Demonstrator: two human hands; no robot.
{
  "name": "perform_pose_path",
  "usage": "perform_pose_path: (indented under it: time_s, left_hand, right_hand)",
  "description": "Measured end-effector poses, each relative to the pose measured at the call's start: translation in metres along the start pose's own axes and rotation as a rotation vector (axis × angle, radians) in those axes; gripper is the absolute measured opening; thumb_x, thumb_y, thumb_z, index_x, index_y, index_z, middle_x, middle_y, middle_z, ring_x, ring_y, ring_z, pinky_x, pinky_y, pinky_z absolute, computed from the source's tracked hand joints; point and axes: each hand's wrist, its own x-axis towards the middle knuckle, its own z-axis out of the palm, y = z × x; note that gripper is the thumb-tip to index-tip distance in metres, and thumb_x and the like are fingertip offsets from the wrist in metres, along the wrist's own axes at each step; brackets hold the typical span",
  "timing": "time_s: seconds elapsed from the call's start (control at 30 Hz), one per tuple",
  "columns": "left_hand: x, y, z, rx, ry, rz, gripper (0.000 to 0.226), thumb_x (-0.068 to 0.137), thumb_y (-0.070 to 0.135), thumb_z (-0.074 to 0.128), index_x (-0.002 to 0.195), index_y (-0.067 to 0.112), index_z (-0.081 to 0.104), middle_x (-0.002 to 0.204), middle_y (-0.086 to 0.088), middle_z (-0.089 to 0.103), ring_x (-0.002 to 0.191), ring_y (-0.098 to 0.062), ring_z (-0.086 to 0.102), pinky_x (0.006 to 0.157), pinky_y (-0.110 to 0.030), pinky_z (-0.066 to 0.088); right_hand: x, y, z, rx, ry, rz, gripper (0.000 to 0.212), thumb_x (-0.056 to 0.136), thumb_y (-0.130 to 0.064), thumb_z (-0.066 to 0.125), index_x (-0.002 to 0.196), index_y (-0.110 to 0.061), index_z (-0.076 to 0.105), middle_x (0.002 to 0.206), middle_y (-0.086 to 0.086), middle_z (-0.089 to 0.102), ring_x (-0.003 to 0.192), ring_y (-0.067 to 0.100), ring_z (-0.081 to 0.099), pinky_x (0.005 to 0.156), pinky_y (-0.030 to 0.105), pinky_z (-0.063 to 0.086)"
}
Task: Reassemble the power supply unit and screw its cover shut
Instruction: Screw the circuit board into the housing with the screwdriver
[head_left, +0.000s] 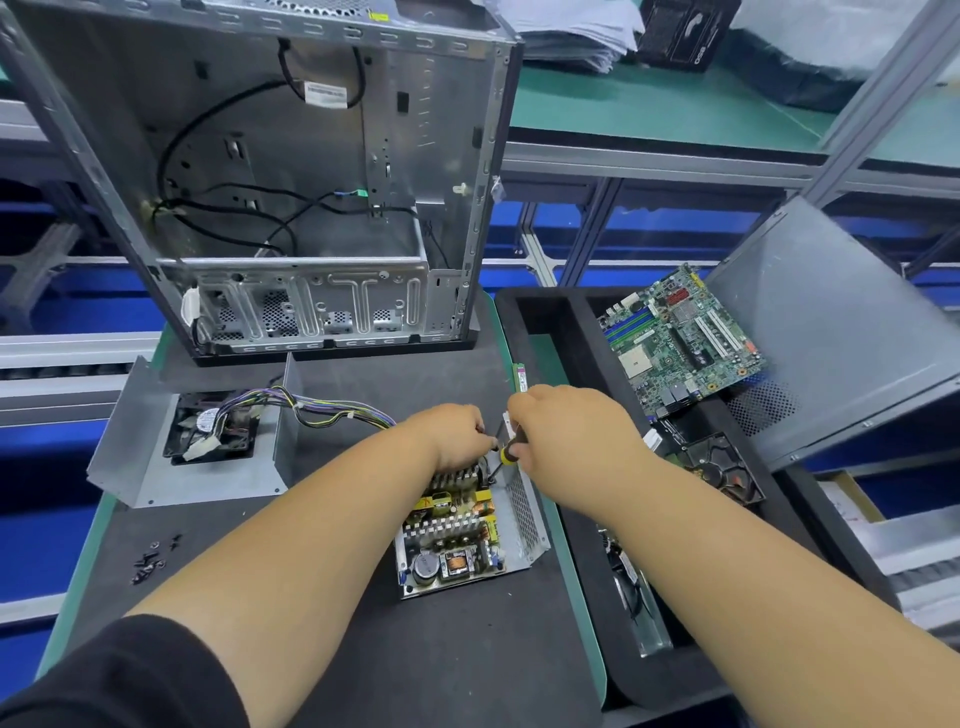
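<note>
The open power supply (467, 535) lies on the dark surface (415, 649), its circuit board exposed. The right hand (566, 431) grips a screwdriver (506, 457) angled into its far corner; the left hand (452, 436) curls onto the board beside it. The cover (156, 467) with its fan (213, 431) sits to the left, loose screws (153, 558) nearby.

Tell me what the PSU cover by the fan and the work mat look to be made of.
PSU cover: likely thin sheet metal, matte grey; sharp bent folds and small screw holes along its edge suggest it.
Work mat: seemingly soft rubber or foam, dull black, no glare, green edging.
</note>
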Motion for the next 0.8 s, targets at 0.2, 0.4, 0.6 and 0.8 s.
perform_pose_path:
  time_s: [0.2, 0.4, 0.6, 0.8]
  left_hand:
    - [-0.012, 0.004, -0.017, -0.383, 0.330, 0.022, 0.018, 0.098, 0.033, 0.048, 0.112, 0.025, 0.056, 0.113, 0.000, 0.060, 0.092, -0.015, 0.056, 0.073, -0.027, 0.040]
    - [-0.058, -0.005, -0.052, -0.744, 0.501, 0.055, 0.018, 0.089, 0.033, 0.052, 0.090, 0.044, 0.066, 0.087, 0.013, 0.068, 0.084, -0.007, 0.063, 0.080, -0.034, 0.052]
    - [-0.102, -0.029, -0.050, -0.732, 0.651, -0.056, 0.023, 0.092, 0.023, 0.057, 0.087, 0.043, 0.068, 0.079, 0.018, 0.066, 0.079, -0.007, 0.061, 0.077, -0.030, 0.049]
    - [-0.147, -0.042, -0.040, -0.761, 0.801, -0.154, 0.023, 0.094, 0.021, 0.058, 0.089, 0.040, 0.068, 0.086, 0.005, 0.067, 0.076, -0.007, 0.061, 0.071, -0.027, 0.046]
  right_hand:
    - [-0.018, 0.035, 0.002, 0.525, 0.198, 0.332, 0.010, 0.092, -0.041, 0.055, 0.088, -0.032, 0.051, 0.077, -0.009, 0.059, 0.071, 0.015, 0.058, 0.055, 0.030, 0.042]
    - [-0.019, 0.056, 0.026, 1.412, 0.294, 0.695, 0.008, 0.091, -0.019, 0.059, 0.085, -0.016, 0.062, 0.071, 0.002, 0.071, 0.060, 0.018, 0.062, 0.057, 0.032, 0.047]
    - [-0.008, 0.046, 0.034, 1.834, 0.090, 0.552, 0.019, 0.092, 0.001, 0.054, 0.109, -0.005, 0.057, 0.081, 0.009, 0.071, 0.063, 0.016, 0.064, 0.062, 0.028, 0.047]
    - [0.004, 0.021, 0.032, 1.768, -0.091, 0.260, 0.043, 0.088, 0.010, 0.041, 0.118, -0.014, 0.060, 0.077, 0.004, 0.059, 0.067, 0.018, 0.063, 0.058, 0.022, 0.050]
